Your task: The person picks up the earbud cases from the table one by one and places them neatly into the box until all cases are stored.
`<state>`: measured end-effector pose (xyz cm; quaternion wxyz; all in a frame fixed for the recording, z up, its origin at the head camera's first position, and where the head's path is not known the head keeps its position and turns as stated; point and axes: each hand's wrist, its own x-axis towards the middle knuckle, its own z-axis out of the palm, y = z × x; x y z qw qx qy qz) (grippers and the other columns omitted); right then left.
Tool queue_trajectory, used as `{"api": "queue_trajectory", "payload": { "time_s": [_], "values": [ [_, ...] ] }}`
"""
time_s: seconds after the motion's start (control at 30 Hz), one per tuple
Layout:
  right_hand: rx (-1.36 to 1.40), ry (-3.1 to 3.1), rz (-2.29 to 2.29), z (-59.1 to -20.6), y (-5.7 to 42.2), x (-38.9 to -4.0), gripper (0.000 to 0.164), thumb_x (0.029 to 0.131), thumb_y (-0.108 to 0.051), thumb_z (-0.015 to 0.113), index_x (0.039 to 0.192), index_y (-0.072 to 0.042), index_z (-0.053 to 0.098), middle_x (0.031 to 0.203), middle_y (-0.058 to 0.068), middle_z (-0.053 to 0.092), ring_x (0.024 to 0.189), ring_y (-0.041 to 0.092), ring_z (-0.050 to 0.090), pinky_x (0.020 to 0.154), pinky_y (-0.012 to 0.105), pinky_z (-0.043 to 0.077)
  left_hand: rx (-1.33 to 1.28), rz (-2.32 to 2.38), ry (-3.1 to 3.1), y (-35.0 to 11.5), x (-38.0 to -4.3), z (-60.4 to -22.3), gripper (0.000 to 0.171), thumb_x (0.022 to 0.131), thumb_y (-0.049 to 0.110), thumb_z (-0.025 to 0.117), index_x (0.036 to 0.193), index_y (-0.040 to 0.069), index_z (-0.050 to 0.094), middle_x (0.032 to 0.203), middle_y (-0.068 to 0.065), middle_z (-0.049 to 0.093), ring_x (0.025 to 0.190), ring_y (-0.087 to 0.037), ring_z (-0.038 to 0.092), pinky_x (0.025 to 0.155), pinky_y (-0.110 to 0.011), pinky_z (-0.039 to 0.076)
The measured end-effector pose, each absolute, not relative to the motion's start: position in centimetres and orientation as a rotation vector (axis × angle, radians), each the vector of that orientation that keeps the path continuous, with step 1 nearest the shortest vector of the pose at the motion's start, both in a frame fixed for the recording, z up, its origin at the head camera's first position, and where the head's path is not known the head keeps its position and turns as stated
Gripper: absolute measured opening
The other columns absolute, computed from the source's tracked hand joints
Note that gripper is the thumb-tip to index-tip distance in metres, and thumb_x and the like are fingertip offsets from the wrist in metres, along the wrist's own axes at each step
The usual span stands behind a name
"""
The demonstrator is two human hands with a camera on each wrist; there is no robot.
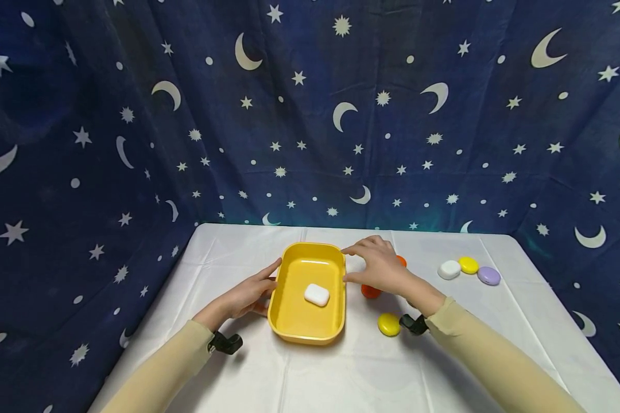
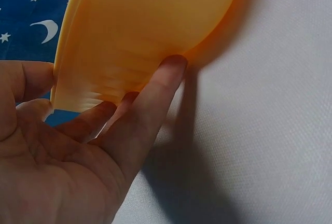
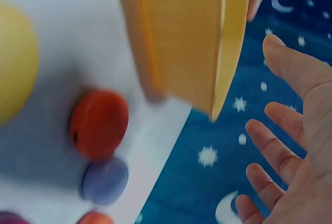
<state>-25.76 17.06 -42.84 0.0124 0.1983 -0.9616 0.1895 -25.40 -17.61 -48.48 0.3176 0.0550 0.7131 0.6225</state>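
A yellow rectangular tray (image 1: 307, 332) with rounded corners sits on the white-covered table. Inside it lies one white rounded block (image 1: 317, 295). My left hand (image 1: 245, 297) is at the tray's left side; in the left wrist view its fingers (image 2: 140, 120) rest against the outer wall, fairly straight. My right hand (image 1: 379, 267) is by the right rim with thumb and fingers spread. In the right wrist view that hand (image 3: 295, 125) holds nothing and a gap shows between it and the tray (image 3: 181, 32). Whether a fingertip touches the rim is unclear in the head view.
Beneath and beside my right hand lie an orange round piece (image 1: 371, 291) and another orange one (image 1: 402, 261), partly hidden. A yellow disc (image 1: 389, 324) is near my right wrist. Farther right are a white piece (image 1: 449, 269), a yellow one (image 1: 468, 265) and a purple one (image 1: 489, 276).
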Motion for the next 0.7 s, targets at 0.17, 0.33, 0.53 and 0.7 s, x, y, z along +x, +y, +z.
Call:
{"api": "queue_trajectory", "payload": {
  "time_s": [0.17, 0.33, 0.53, 0.7],
  "values": [
    [0.543, -2.979, 0.629, -42.6, 20.2, -25.6, 0.067, 0.079, -0.051, 0.084, 0.137, -0.024, 0.067, 0.129, 0.004, 0.064, 0.129, 0.032, 0.041, 0.108, 0.058, 0.031, 0.145, 1.636, 1.878, -17.6, -25.4, -48.6, 0.067, 0.108, 0.022, 0.046, 0.165, 0.040, 0.015, 0.144, -0.021, 0.054, 0.106, -0.033, 0.068, 0.078, -0.048, 0.062],
    [0.502, -2.976, 0.639, -43.0, 23.0, -25.2, 0.067, 0.080, -0.049, 0.084, 0.139, -0.021, 0.065, 0.134, 0.009, 0.062, 0.131, 0.036, 0.039, 0.107, 0.060, 0.030, 0.154, 1.636, 1.878, -17.6, -25.4, -48.6, 0.068, 0.108, 0.021, 0.046, 0.165, 0.040, 0.014, 0.139, -0.021, 0.058, 0.104, -0.033, 0.069, 0.078, -0.048, 0.062],
    [0.429, -2.984, 0.633, -44.3, 25.8, -24.3, 0.067, 0.080, -0.046, 0.084, 0.138, -0.016, 0.066, 0.136, 0.016, 0.061, 0.130, 0.041, 0.039, 0.105, 0.062, 0.030, 0.143, 1.640, 1.873, -17.6, -25.3, -48.5, 0.067, 0.108, 0.020, 0.045, 0.164, 0.040, 0.014, 0.138, -0.021, 0.059, 0.104, -0.032, 0.069, 0.078, -0.048, 0.062],
    [0.384, -3.013, 0.667, -45.3, 28.0, -23.5, 0.070, 0.080, -0.047, 0.084, 0.139, -0.014, 0.065, 0.135, 0.017, 0.061, 0.128, 0.042, 0.040, 0.104, 0.066, 0.031, 0.146, 1.651, 1.865, -17.5, -25.3, -48.6, 0.067, 0.108, 0.020, 0.045, 0.165, 0.040, 0.014, 0.140, -0.022, 0.057, 0.105, -0.033, 0.069, 0.078, -0.049, 0.062]
  ]
}}
